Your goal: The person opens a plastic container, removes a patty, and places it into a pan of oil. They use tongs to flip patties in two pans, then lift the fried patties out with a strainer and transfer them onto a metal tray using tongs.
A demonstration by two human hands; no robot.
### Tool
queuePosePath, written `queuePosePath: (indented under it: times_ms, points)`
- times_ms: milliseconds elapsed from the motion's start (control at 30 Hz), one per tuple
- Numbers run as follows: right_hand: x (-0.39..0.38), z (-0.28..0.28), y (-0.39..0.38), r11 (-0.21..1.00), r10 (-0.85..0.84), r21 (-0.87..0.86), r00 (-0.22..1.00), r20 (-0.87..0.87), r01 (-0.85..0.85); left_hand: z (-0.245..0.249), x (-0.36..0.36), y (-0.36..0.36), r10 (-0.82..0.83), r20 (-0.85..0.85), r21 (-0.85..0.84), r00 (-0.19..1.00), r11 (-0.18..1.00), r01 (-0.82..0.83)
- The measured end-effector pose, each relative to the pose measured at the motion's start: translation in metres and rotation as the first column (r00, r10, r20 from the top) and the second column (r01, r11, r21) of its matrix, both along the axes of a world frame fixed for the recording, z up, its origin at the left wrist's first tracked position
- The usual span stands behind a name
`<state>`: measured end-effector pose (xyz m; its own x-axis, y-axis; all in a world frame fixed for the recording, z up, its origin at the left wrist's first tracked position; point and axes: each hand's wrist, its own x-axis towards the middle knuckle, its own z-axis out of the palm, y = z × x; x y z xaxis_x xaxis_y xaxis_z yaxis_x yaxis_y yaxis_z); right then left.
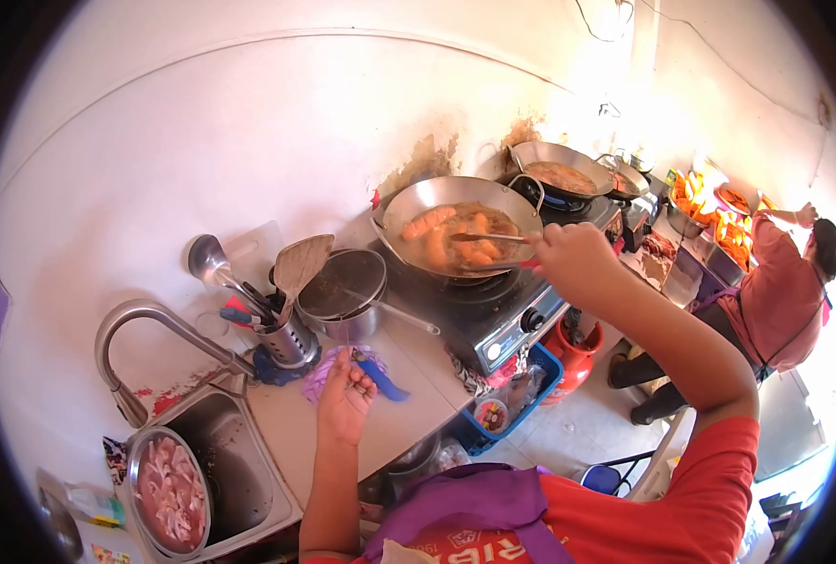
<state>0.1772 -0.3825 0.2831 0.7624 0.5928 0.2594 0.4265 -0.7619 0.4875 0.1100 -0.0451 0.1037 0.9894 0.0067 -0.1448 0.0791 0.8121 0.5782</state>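
Observation:
My right hand [573, 258] is closed around a pair of tongs [493, 237], whose two arms reach into the large wok [409, 202]. Long orange-brown pieces of food [437, 246] lie in bubbling oil there, near the tong tips. My left hand [347, 393] is raised above the counter with its fingers curled together; what they hold, if anything, is too small to make out. Just beside it a blue object [382, 381] lies by a purple cloth [316, 376]. Behind that hand stands a lidded pot [352, 324] with a long handle.
A sink [249, 479] with a bowl of raw meat [169, 493] is at left. Utensils stand in a metal holder [289, 346]. Beyond the stove [503, 343] are another wok [564, 169], a red gas cylinder [573, 355] and a person [780, 291] by orange food.

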Motion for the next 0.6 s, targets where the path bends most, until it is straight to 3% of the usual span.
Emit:
queuePosePath:
  times_ms: [133, 233, 333, 433, 533, 600]
  points:
    - [0.014, -0.017, 0.021, 0.984, 0.109, -0.157, 0.983, 0.147, -0.086, 0.004, 0.000, -0.003, -0.010, -0.011, 0.009, 1.000, 1.000, 0.010]
    - [0.024, -0.009, 0.029, 0.968, 0.181, -0.200, 0.973, 0.141, -0.151, 0.005, -0.002, -0.006, 0.003, -0.020, 0.033, 1.000, 0.999, -0.003]
    - [0.042, -0.011, 0.021, 0.989, 0.151, 0.014, 0.988, -0.025, -0.150, 0.002, -0.001, -0.005, 0.008, -0.003, 0.053, 1.000, 0.999, -0.008]
    - [0.040, -0.002, 0.007, 0.973, -0.086, 0.199, 0.981, -0.171, 0.119, 0.004, -0.004, -0.004, 0.021, -0.003, 0.035, 1.000, 0.999, -0.020]
    - [0.033, 0.012, -0.011, 0.843, -0.260, 0.382, 0.908, -0.329, 0.380, 0.006, -0.007, -0.004, 0.028, 0.001, 0.048, 1.000, 0.998, -0.028]
    - [0.035, 0.008, -0.029, 0.809, -0.259, 0.425, 0.896, -0.362, 0.406, 0.004, -0.007, -0.005, 0.044, -0.011, 0.050, 0.999, 0.998, -0.044]
